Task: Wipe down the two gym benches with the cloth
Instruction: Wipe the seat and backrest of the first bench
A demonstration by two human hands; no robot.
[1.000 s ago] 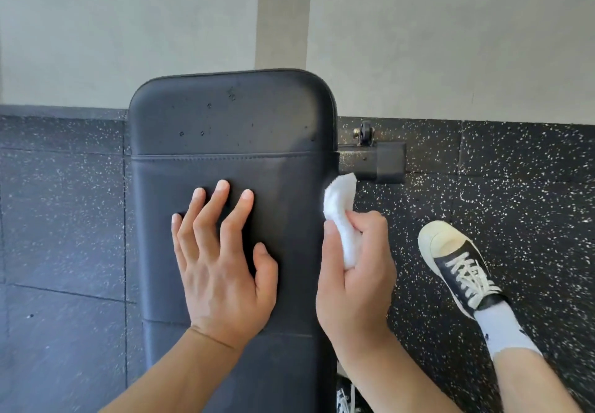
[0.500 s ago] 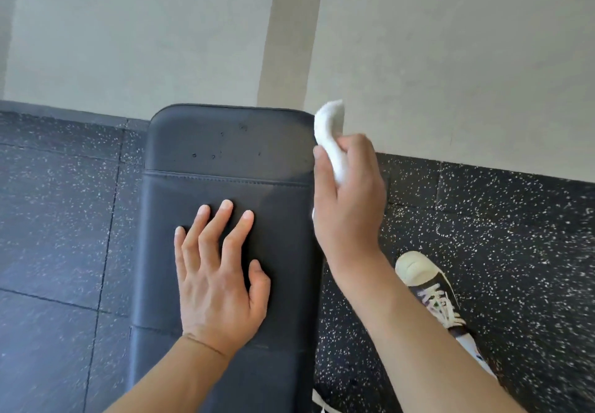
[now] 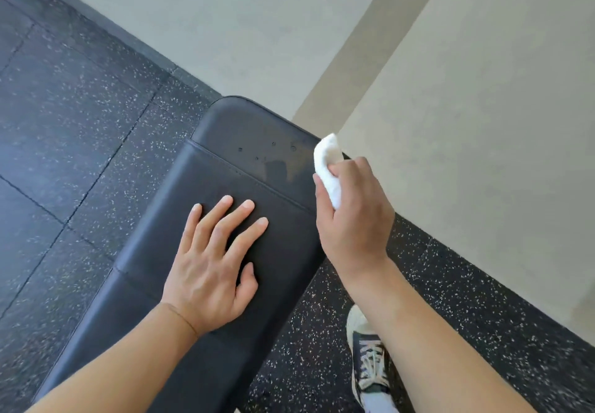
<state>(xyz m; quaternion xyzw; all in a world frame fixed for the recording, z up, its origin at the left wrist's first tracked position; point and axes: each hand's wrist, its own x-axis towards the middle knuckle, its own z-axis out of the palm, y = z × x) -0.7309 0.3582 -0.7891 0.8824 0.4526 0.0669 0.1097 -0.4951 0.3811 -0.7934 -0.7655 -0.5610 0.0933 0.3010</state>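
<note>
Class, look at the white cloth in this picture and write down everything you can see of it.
The cloth is white, soft-looking and bunched into a wad. The right hand grips it, thumb and fingers curled round it, so its lower part is hidden; the upper end sticks out past the fingers. It sits at the far right corner of the black padded bench, at the pad's edge; whether it touches the pad cannot be told. The left hand, flat on the bench, does not touch it.

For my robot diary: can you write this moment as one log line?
left hand: flat on bench | right hand: holds cloth at far corner | phase: wiping
</note>
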